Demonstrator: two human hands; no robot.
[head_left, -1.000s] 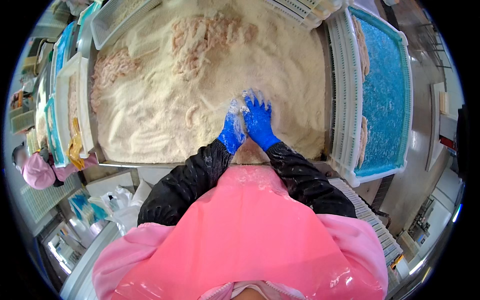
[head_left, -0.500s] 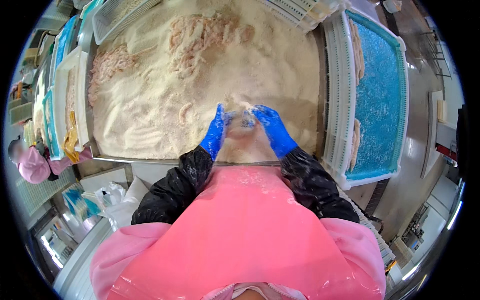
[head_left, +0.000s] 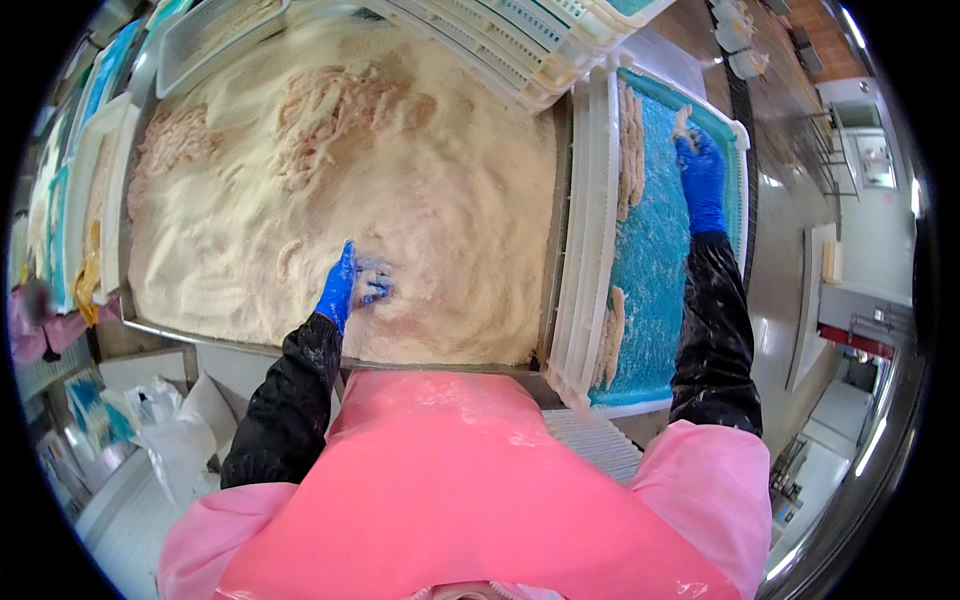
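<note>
My left hand [head_left: 352,280], in a blue glove, rests in the pale crumbs [head_left: 220,260] filling a steel-edged bin, its fingers spread and partly coated. My right hand [head_left: 702,160], also gloved in blue, grips a coated meat strip [head_left: 684,119] over the upper right part of a blue-lined tray [head_left: 660,300] on my right. Other coated strips [head_left: 630,150] lie in a row along that tray's left side. Raw pinkish meat [head_left: 330,120] lies in the crumbs at the back, with another pile [head_left: 170,150] at the left.
Stacked white trays [head_left: 500,45] stand behind the bin. A white basket [head_left: 215,45] is at back left, more trays [head_left: 95,190] along the left, white bags [head_left: 170,440] lower left. A co-worker in pink [head_left: 25,325] is at far left.
My right hand has moved from the crumbs up and right to the blue-lined tray with a strip. My left hand has moved left within the crumbs. The view has turned rightward.
</note>
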